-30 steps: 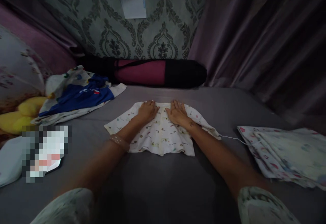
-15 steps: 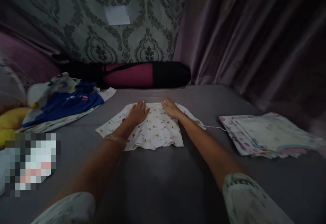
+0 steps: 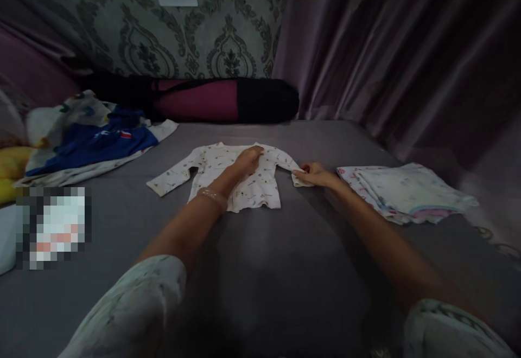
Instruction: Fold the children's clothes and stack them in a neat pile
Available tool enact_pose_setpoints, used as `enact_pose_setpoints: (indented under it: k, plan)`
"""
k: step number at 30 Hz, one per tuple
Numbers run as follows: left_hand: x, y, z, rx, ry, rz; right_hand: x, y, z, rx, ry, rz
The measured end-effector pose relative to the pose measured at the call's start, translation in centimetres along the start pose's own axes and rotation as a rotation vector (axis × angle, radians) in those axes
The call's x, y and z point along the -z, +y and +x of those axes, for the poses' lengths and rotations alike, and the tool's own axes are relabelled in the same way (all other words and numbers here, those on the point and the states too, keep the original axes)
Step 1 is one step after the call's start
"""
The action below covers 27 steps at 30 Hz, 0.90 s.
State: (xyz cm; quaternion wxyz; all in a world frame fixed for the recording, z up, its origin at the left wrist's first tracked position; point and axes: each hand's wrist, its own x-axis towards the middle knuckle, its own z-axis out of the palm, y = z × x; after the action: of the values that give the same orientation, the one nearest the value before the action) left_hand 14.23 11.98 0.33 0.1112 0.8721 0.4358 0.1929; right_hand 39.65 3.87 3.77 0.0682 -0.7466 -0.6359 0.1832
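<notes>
A small white long-sleeved shirt (image 3: 215, 171) with a scattered print lies spread on the grey bed sheet, its collar edge away from me. My left hand (image 3: 247, 162) reaches across its front to the right shoulder, fingers bunched together against the cloth there; the fingertips are partly hidden. At the end of the right sleeve, my right hand (image 3: 315, 174) pinches the cuff between thumb and fingers. The left sleeve stretches out flat on the sheet, untouched.
A stack of folded clothes (image 3: 411, 190) lies to the right. Left is a heap with a blue garment (image 3: 97, 144), beside a yellow plush item (image 3: 12, 168). A long black and magenta bag (image 3: 199, 100) lies along the wall. Curtains (image 3: 345, 43) hang at the right.
My left hand has moved right, from the shirt's left shoulder to its right one. My right hand has gone from the collar area to the right cuff and taken hold. The view has tilted down.
</notes>
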Motion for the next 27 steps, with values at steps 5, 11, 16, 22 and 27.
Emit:
enact_pose_setpoints:
  k: [5, 11, 16, 22, 27]
  plan:
    - [-3.0, 1.9, 1.9, -0.009, 0.013, -0.048, -0.2, -1.0, 0.1, 0.016, -0.03, -0.08]
    - [-4.2, 2.1, 1.8, 0.028, 0.041, -0.016, -0.1, -1.7, 0.2, -0.055, 0.001, -0.119]
    - [-3.8, 2.4, 1.5, 0.073, -0.009, 0.033, -0.3, -1.2, 0.6, 0.018, -0.009, -0.149]
    - [-3.1, 3.2, 1.3, 0.128, -0.086, 0.05, 0.7, 0.1, 1.9, 0.068, -0.127, -0.028]
    - [-3.2, 3.2, 1.4, 0.128, -0.079, 0.038, 2.2, -0.6, 1.6, 0.171, -0.061, -0.206]
